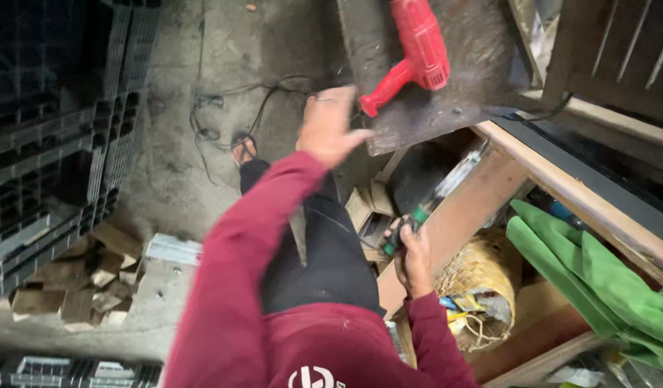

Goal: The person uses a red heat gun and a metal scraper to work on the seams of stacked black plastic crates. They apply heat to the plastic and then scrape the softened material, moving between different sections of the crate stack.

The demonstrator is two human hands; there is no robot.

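Gripped in the closed right hand [416, 260] is one green-handled tool [432, 203], held below the table's [489, 86] near edge. One red drill [416, 54] lies on the table; the open left hand [330, 128] is spread at that edge, just beside the drill's handle.

Maroon long-sleeved top [274, 338], black trousers [324, 251], sandal [243, 149]
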